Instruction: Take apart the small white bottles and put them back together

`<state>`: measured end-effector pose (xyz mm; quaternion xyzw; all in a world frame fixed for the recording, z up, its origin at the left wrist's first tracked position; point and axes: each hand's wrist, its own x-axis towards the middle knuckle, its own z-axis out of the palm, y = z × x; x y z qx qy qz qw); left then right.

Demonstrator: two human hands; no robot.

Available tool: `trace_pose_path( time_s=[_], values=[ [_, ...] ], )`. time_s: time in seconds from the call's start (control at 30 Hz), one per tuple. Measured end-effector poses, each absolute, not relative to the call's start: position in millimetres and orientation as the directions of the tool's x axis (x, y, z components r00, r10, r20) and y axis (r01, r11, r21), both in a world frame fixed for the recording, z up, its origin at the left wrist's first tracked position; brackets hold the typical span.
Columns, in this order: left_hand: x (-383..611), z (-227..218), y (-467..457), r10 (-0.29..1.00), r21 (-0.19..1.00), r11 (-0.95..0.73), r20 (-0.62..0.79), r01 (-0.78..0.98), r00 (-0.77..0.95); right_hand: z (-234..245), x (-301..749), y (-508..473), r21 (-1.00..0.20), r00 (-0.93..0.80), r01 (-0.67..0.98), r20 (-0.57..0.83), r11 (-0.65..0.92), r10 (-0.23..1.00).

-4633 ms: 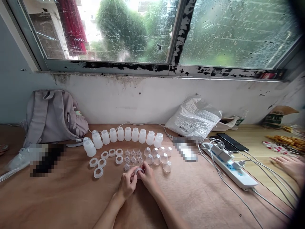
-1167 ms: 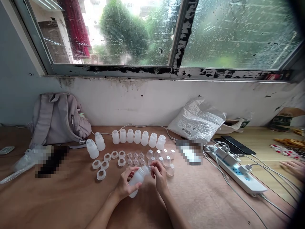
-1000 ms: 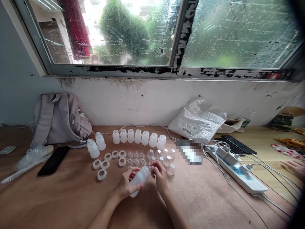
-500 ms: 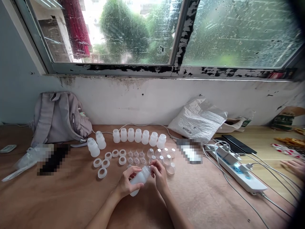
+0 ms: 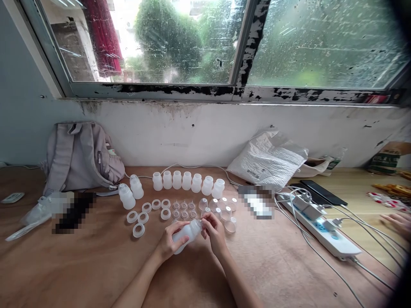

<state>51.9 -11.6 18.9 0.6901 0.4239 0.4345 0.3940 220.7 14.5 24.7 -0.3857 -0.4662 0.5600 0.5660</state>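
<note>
My left hand (image 5: 173, 243) is wrapped round a frosted white baby bottle (image 5: 187, 234), which lies tilted with its top pointing up and to the right. The fingertips of my right hand (image 5: 212, 227) pinch at the bottle's narrow top; they partly hide the clear tip there. Just beyond my hands are several white collar rings (image 5: 138, 230), several clear teats (image 5: 184, 205) in small rows, and several clear domed caps (image 5: 230, 226). Several open-necked white bottles (image 5: 186, 181) stand in a row behind them. On the left are two bottles with tops fitted (image 5: 126, 196).
A grey backpack (image 5: 75, 158) rests against the wall at left, with a plastic bag (image 5: 37, 209) before it. To the right are a silver mailer bag (image 5: 268, 160), a power strip (image 5: 327, 235) with trailing cables, and a phone (image 5: 323, 192). Another person's hand (image 5: 396, 222) shows at the right edge.
The bottle in my hands has tipped slightly flatter and its base has risen a little. My left hand moved slightly with it, while my right fingers stay at the top.
</note>
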Motion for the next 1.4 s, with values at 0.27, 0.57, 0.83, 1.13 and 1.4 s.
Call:
trace_pose_path(
  time_s=[0.27, 0.57, 0.83, 1.13, 1.4],
  values=[
    [51.1, 21.1, -12.9, 0.932, 0.928, -0.299, 0.235, 0.222, 0.275, 25.9, 220.6, 14.5, -0.963, -0.059, -0.263, 0.072, 0.055, 0.996],
    [49.1, 19.1, -11.2, 0.945, 0.949, -0.257, 0.208, 0.182, 0.252, 26.9, 220.1, 14.4, -0.971, -0.059, -0.232, 0.074, 0.058, 0.996],
    [48.1, 16.4, -11.0, 0.943, 0.959, -0.244, 0.200, 0.142, 0.267, 23.1, 220.8, 16.8, -0.983, -0.056, -0.171, 0.074, 0.064, 0.996],
    [48.2, 13.8, -10.9, 0.940, 0.969, -0.218, 0.178, 0.113, 0.291, 19.0, 222.6, 19.5, -0.993, -0.078, -0.119, 0.033, 0.023, 0.996],
    [50.0, 23.1, -10.1, 0.958, 0.988, 0.036, 0.009, -0.149, 0.287, 30.4, 220.1, 15.9, -0.973, -0.117, -0.230, 0.036, 0.008, 0.992]
  ],
)
